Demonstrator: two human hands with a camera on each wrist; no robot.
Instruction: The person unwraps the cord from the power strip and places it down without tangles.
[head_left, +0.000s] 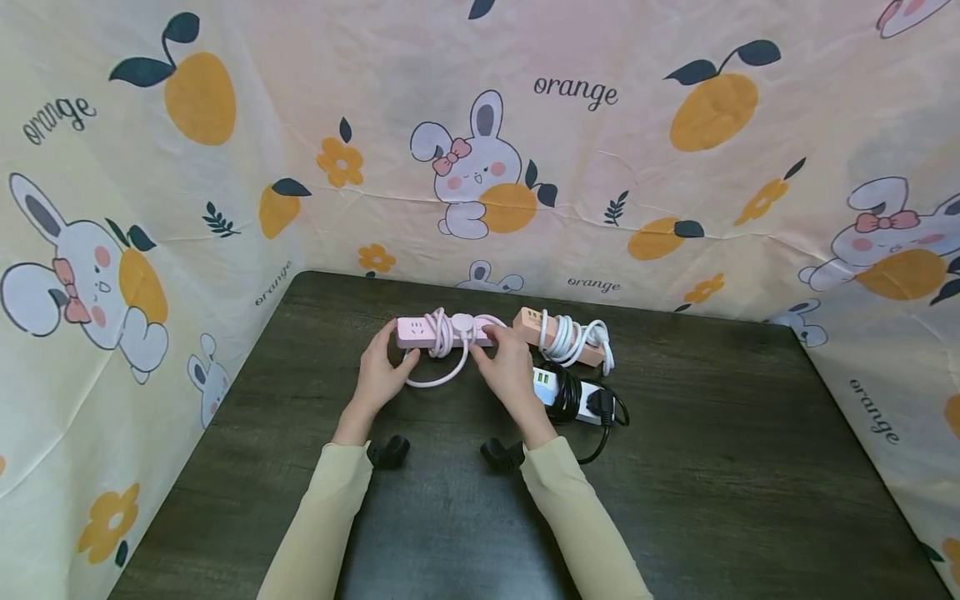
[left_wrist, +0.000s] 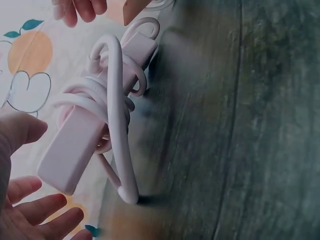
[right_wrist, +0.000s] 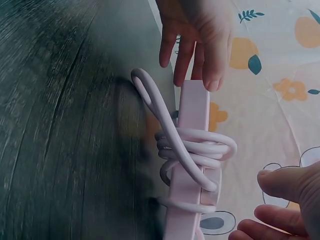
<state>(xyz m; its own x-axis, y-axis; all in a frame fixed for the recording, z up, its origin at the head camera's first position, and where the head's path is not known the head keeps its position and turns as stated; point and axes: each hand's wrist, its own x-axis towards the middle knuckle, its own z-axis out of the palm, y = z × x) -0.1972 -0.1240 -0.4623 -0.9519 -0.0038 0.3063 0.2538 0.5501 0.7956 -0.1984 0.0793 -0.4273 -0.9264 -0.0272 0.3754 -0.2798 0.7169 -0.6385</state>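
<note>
A pink power strip (head_left: 411,333), its cord (head_left: 442,333) wound several times round the middle, lies near the back of the dark table. One loop of that cord hangs out toward the front, and the plug sits on top of the strip. My left hand (head_left: 377,371) is at the strip's left end, thumb and fingers spread to either side of it. At the right end, my right hand (head_left: 510,367) also has its thumb apart from the fingers. Both wrist views show relaxed fingers beside the pink strip (left_wrist: 75,145), not curled round it.
An orange-pink power strip (head_left: 528,325) wrapped in white cord (head_left: 566,340) lies behind and right of my right hand. In front of it is a white power strip (head_left: 546,385) with black cord (head_left: 566,396). A printed cloth (head_left: 585,167) rises behind the table (head_left: 720,467).
</note>
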